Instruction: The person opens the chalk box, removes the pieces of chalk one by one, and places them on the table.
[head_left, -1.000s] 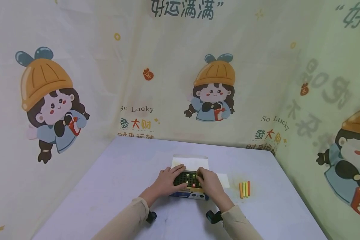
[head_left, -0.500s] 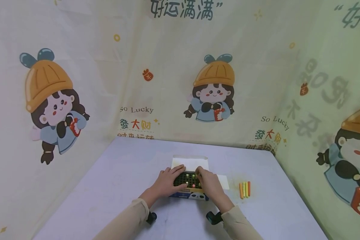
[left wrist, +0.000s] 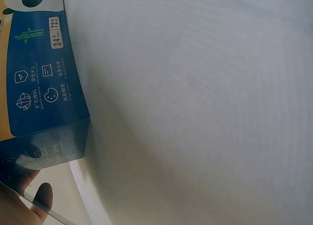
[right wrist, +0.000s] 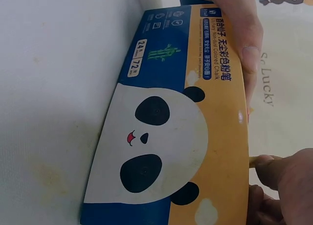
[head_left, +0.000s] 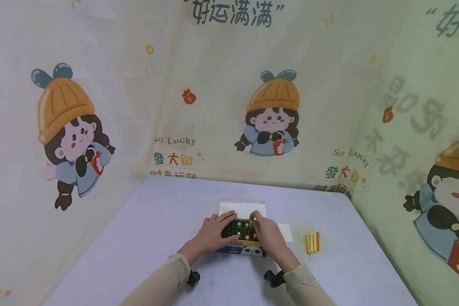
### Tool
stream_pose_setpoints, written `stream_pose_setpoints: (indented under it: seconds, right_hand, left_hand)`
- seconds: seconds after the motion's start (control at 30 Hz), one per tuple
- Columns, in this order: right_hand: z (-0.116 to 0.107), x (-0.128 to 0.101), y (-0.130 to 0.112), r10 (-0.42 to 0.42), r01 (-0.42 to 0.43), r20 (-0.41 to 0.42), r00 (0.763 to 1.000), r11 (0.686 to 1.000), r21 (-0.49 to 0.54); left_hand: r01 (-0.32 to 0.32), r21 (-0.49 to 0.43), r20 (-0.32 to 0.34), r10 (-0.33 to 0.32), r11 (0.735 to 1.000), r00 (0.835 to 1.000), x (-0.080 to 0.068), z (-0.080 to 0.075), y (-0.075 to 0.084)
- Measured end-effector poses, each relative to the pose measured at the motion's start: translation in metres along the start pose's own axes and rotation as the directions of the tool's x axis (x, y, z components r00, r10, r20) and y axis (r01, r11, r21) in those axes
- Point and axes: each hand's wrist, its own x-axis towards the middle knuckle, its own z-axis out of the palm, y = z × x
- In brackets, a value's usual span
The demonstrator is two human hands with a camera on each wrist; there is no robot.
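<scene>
Pale tabletop (head_left: pixel 145 238) is filling the near field of my head feed, and two beige sleeves are reaching in from the bottom edge toward the chalk box (head_left: pixel 242 248) at the centre. My left hand (head_left: pixel 214 233) is lying over the box's left end, thumb curled round the near wall, fingers stretched across the top; it is holding the box steady. My right hand (head_left: pixel 265 233) is sitting at the right end with its fingertips bunched over the open tray, seemingly pinching the top of one stick, though I cannot tell for sure from here.

The box is lying with its long axis left to right, its panda face toward me, and the upright chalk ends are showing straight ahead of the right fingers, so the right hand is the nearer one to them. Beyond the tray, the lid flap (head_left: pixel 242 207) is standing open. Off to the right, well apart, loose sticks (head_left: pixel 312 241) are lying side by side.

The right wrist view is giving me the printed panda front (right wrist: pixel 161 146) and the left thumb hooked over the box's far end, which the head view is hiding. The left wrist view is showing only the blue side panel (left wrist: pixel 41 88) and bare table.
</scene>
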Motion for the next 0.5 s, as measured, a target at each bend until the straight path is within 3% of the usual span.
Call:
stream_pose_setpoints:
  seconds: [0.5]
  right_hand:
    - [0.0032,0.0028,0.0005,0.038,-0.038,-0.003,0.999,0.999,-0.024]
  left_hand:
    - [-0.001,-0.006,0.002,0.001,1.0,1.0,-0.0012,-0.0011,0.0012]
